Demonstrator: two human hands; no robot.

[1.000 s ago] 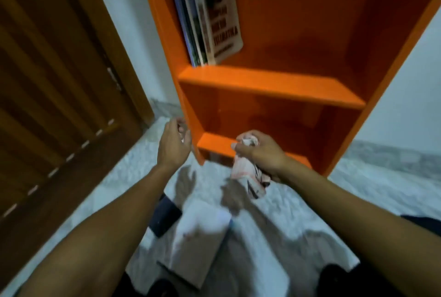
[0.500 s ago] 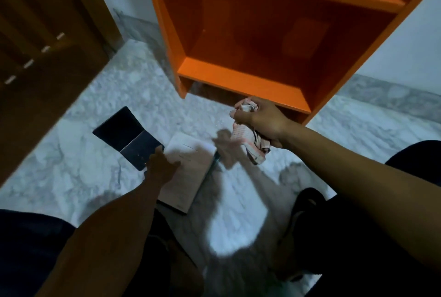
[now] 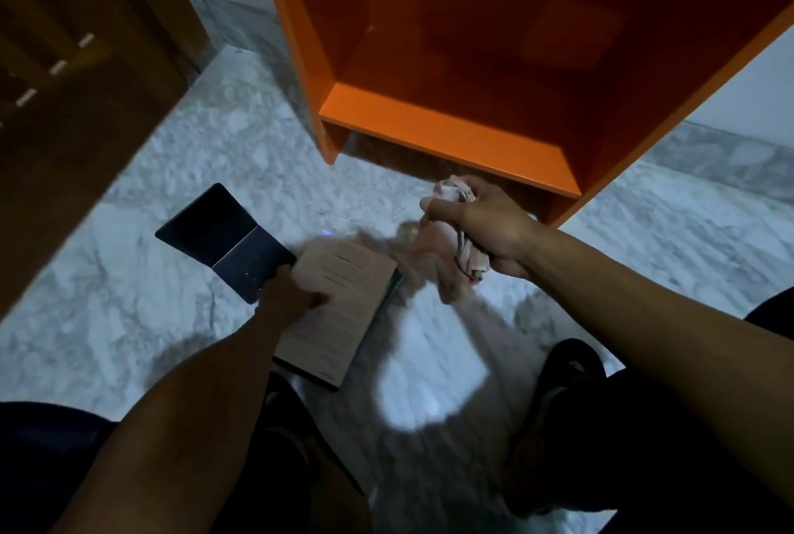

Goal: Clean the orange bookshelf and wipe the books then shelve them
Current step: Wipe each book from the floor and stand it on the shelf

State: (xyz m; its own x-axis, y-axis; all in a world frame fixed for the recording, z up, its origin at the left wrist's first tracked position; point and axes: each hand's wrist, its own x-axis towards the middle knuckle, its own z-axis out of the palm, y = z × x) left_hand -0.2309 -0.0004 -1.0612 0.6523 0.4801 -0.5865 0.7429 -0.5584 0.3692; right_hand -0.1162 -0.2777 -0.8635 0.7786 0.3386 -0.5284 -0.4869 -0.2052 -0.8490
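Orange fills the top of the view: the bookshelf [image 3: 451,134] stands on the marble floor [image 3: 129,284], its lowest compartment just beyond the right hand [image 3: 490,228]. That hand hovers in front of the bottom board, fingers curled tight round a crumpled pale cloth [image 3: 459,250], whose loose end hangs below the fist. The left hand [image 3: 292,297] reaches down to a pale-covered book [image 3: 339,310] lying flat on the floor, thumb on the cover at its near-left edge; whether the fingers curl under the edge cannot be told. Just beyond this hand, touching the pale book's left corner, lies a dark book [image 3: 223,233]. Left of both hands stands a wooden door [image 3: 64,61].
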